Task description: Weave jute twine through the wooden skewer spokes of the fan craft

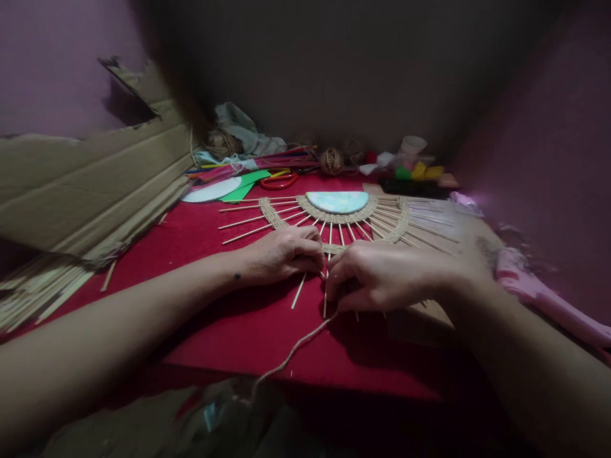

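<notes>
A half-circle of thin wooden sticks (300,291) fans out over the red cloth. Its core is a pale blue-green half-disc (337,201) edged with woven twine. Farther out, a second woven twine band (272,215) crosses the sticks in an arc. My left hand (296,253) is closed over the lower middle sticks, fingertips bent down; what they pinch is hidden. Close beside it, my right hand (365,275) is closed on a loose length of twine (300,342), which trails from its fingers over the table's front edge. A stick runs between the two hands.
Torn cardboard (90,191) leans at the left above a bundle of sticks (42,292). Behind the work lie red-handled scissors (279,182), green sheets (251,186), a white oval (212,190) and twine balls (331,161). A pink glue gun (539,289) rests at the right.
</notes>
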Available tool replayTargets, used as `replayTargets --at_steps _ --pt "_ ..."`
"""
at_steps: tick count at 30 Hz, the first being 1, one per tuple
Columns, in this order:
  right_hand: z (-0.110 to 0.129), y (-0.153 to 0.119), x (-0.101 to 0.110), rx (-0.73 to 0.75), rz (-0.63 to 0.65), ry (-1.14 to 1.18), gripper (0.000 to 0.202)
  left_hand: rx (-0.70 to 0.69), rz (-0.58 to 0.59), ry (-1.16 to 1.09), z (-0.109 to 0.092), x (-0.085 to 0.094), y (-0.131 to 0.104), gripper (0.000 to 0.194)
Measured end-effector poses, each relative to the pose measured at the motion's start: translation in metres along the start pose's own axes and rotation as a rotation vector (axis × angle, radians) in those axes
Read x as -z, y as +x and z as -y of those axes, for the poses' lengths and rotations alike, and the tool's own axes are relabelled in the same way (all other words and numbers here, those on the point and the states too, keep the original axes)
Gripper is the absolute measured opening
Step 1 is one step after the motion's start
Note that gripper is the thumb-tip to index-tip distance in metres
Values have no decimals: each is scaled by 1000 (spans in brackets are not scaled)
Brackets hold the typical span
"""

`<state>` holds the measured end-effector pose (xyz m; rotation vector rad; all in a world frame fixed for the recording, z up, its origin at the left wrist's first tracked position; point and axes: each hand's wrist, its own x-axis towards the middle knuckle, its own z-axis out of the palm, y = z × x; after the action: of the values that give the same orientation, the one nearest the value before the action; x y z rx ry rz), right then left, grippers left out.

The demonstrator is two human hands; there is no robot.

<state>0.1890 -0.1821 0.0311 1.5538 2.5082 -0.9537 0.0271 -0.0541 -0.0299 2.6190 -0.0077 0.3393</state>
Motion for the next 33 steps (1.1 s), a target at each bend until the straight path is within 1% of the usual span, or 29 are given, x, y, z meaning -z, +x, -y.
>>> replayTargets --at_steps 2,3,5,7,8,10,14,16,19,22,24,26,30,33 --pt "0 0 -2 28 -1 17 19 10 4 -8 0 0 0 16" --pt "0 0 -4 32 -30 21 19 14 9 -9 0 1 1 17" --pt "-1 0 -9 -6 -161 13 18 11 16 -16 1 1 1 17" --pt "-2 1 -14 -101 -305 -20 17 4 28 -30 1 2 1 17" --pt "-2 2 -17 -148 -338 -39 17 3 37 -37 2 3 1 16" --pt "-2 3 -20 -188 -332 -61 17 4 52 -47 3 4 1 16" --pt "5 0 -24 -85 -266 -48 10 -13 69 -48 2 4 1 17" --pt "9 -3 -27 -63 -231 -70 9 -8 74 -40 1 5 1 17" --pt "13 -4 -32 -40 -237 -199 11 -7 80 -36 1 5 2 17" --pt "14 -2 -35 57 -265 -420 13 -10 85 -36 1 5 2 14" --pt "15 0 -36 123 -259 -580 14 -8 93 -38 1 4 3 12" --pt "15 0 -37 161 -243 -686 12 1 95 -36 0 4 3 11" --pt "10 -5 -40 150 -229 -696 12 20 83 -30 -2 3 5 12" --pt "7 -8 -44 162 -257 -704 14 7 67 -18 -2 1 5 12"
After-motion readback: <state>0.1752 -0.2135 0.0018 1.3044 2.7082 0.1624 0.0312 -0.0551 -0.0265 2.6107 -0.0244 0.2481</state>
